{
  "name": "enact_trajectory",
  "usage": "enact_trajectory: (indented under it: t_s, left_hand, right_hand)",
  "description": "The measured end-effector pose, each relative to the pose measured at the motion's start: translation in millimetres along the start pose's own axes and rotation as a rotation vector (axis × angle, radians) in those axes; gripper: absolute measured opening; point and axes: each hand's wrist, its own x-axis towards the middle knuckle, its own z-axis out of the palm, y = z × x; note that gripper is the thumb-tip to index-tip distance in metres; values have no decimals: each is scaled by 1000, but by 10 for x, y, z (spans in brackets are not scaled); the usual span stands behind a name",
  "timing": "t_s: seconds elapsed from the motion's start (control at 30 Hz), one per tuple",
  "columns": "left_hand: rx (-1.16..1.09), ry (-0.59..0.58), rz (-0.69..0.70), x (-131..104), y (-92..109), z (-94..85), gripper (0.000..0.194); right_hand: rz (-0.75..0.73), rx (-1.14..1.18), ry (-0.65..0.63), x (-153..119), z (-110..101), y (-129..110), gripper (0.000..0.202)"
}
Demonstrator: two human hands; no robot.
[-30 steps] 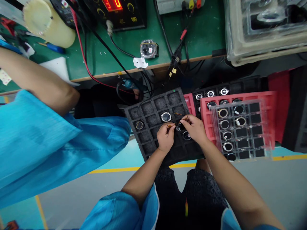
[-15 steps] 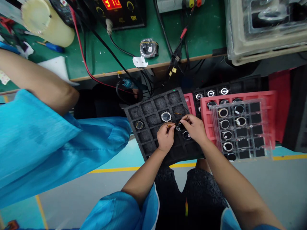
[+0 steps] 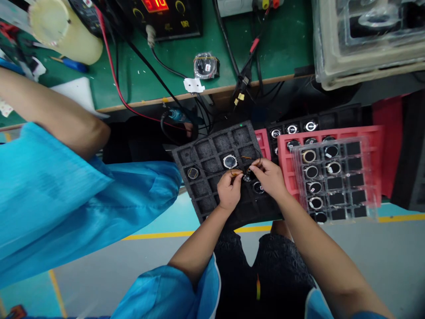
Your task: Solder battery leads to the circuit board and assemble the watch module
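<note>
Green desk [image 3: 282,48] runs along the top of the frame, and on it, left of centre, sits a black instrument [image 3: 159,17] with glowing red digits. Over in the upper left I see a pale yellow tub [image 3: 75,37] with a blue-handled screwdriver [image 3: 71,64] just beside it. Nearer the desk's front edge lies a round piece in clear wrapping [image 3: 205,66]; a beige tray [image 3: 335,73] fills the upper right corner. Down the left side, a co-worker's blue sleeve [image 3: 76,190] and bare forearm [image 3: 49,106] reach into view.

At the centre, a black foam tray [image 3: 204,184] sits at a slant above the person's lap, its compartments in rows. Over it, the person's left hand [image 3: 229,192] has thumb and fingertips closed, and the right hand [image 3: 271,178] meets it in a matching pinch; between them they grip a small dark part [image 3: 246,178], too tiny for me to make out its details. Just above the left hand, a silver-rimmed round piece [image 3: 229,161] lies in a compartment, and a dark round piece [image 3: 258,188] sits just beside the right hand. Another small round piece [image 3: 193,173] rests toward the tray's left side.

To the right, a clear plastic tray [image 3: 345,177] overlaps a red tray [image 3: 373,168]; round pieces fill its left column.
</note>
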Motion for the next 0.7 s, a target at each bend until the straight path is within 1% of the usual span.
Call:
enact_trajectory:
  t_s: [0.43,0.7]
  left_hand:
    - [12,-10,-17,2,17,-7,20]
    - [10,-3,-3,5,9,2,22]
  right_hand:
    - [11,-6,0,-4,5,-2,23]
    - [10,-1,-1,-1,1,12,23]
